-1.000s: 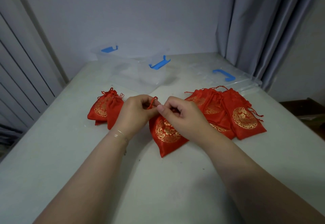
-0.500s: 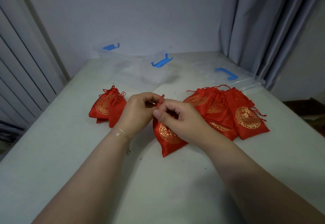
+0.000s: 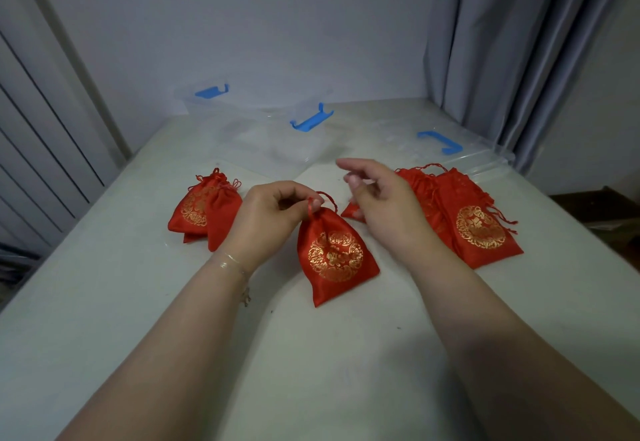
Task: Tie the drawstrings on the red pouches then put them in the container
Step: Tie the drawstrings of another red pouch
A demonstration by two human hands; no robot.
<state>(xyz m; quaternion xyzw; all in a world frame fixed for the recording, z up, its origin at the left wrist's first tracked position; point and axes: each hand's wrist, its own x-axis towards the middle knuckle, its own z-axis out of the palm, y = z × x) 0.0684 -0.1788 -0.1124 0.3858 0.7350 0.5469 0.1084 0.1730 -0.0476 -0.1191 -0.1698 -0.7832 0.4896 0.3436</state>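
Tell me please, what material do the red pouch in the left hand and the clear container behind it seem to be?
The red pouch looks like satin-type woven fabric: smooth, slightly glossy, soft creases, with a gold printed medallion; the exact fibre cannot be told. Its drawstring looks like thin twisted red cord. The container seems to be clear, glossy hard plastic, see-through, with opaque blue clips.

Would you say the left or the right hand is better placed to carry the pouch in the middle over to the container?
Probably the left hand: it already pinches the drawstring of the middle pouch, and the clear container lies straight beyond it. The right hand hovers open, holding nothing.
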